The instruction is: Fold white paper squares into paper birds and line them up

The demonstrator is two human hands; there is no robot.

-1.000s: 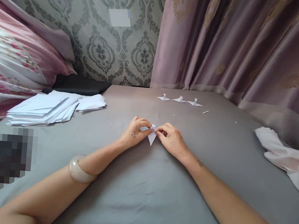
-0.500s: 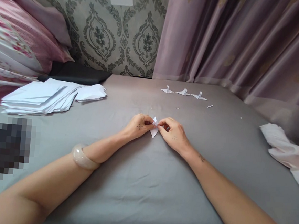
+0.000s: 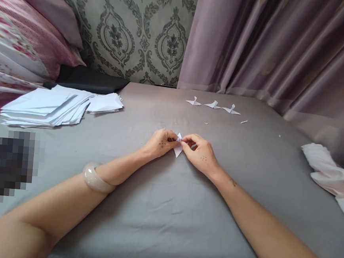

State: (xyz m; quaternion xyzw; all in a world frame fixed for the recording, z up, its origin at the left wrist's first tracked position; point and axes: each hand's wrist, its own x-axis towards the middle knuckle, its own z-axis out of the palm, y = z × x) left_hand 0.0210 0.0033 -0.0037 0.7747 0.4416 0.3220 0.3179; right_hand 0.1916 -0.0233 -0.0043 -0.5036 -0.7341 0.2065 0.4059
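Note:
A small folded white paper (image 3: 178, 150), shaped like a narrow diamond, is held between my two hands over the middle of the table. My left hand (image 3: 162, 143) pinches its left side with thumb and forefinger. From the right, my right hand (image 3: 201, 152) pinches the paper near its upper half, thumb and forefinger meeting at the fold. The fingertips of both hands almost touch and cover part of the paper's upper half. Its lower point shows below them, aimed towards me.
Three folded paper birds (image 3: 213, 104) stand in a row at the back. Stacks of white paper sheets (image 3: 42, 107) lie at the left, in front of a black cover (image 3: 92, 79). Paper scraps (image 3: 244, 121) lie at the right, and a pale cloth (image 3: 329, 169) at the right edge.
My right thumb and forefinger have shifted slightly left and up over the paper, closer to my left fingertips. The whole view has tilted a little; the paper stays between both hands.

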